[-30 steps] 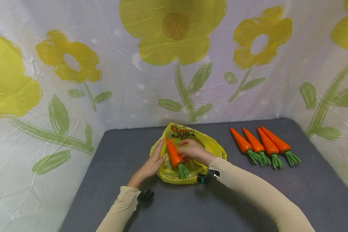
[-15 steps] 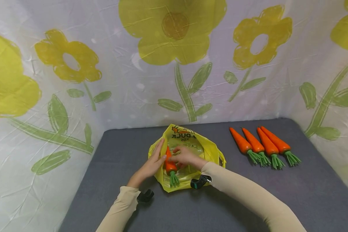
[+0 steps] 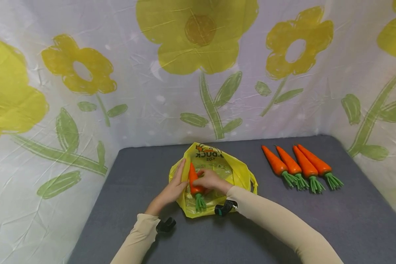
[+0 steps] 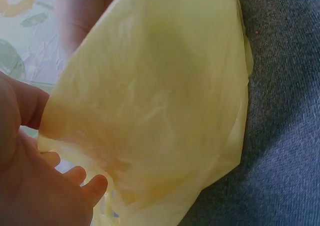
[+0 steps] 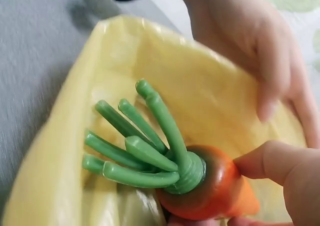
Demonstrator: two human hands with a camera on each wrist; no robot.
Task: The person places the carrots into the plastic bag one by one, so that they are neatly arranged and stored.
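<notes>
A yellow plastic bag (image 3: 241,170) with a duck print lies on the table, its mouth toward me. On its left side, my left hand (image 3: 169,191) holds the rim, thumb on the inner face and fingers outside, as the left wrist view of the bag (image 4: 160,95) also shows. Inside the mouth, my right hand (image 3: 212,180) grips an orange carrot (image 3: 193,179) by its thick body. The carrot's green stems (image 5: 145,156) point toward me in the right wrist view. Some right fingers are hidden beneath the carrot.
Several more carrots (image 3: 275,161) with green stems lie side by side at the right of the grey table (image 3: 145,165). A white curtain (image 3: 138,110) printed with yellow flowers hangs behind and at both sides.
The right hand has moved the carrot left and lower into the bag, close to the left hand. The bag's front rim has shifted slightly toward me. The left hand stays in place.
</notes>
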